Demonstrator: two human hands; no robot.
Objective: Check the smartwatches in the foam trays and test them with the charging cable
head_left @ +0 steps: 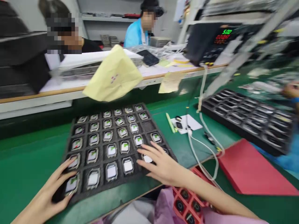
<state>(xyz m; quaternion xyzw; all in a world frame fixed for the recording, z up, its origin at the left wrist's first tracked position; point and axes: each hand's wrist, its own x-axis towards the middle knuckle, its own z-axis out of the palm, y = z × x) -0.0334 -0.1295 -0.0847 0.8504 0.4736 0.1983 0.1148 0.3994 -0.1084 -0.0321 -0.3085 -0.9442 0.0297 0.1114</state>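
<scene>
From my remote view, a dark stack (21,62) rises at far left behind the green bench (25,152). Nearer, the left hand (52,194) curves around the front-left corner of a black compartment tray (148,125), thumb and fingers moderately apart on either side of the corner case; I cannot tell whether it grips that case, the tray, or neither. The tray lies flat on the bench, and nearly every compartment holds a square watch case (92,155), many with a green mark on a pale face. Beyond it, a person in black (91,46) sits behind a shelf (154,82), from which a yellow sheet (114,74) hangs.

Further right, I see a person in a blue top (134,34). The right hand (161,165) reaches in palm down over the tray's front-right cases, fingers spread wide and closed on nothing. Right of the tray lie a light-green stick (171,123) and a white slip (195,122) bearing small dark parts. Below the right forearm, a red holder (188,203) carries round black pieces. A display unit (207,43) reads 5.00; a white cable (193,155) loops toward a flat red item (257,171). Behind that sits another filled black tray (247,118), with someone else's hand (291,90) near it.
</scene>
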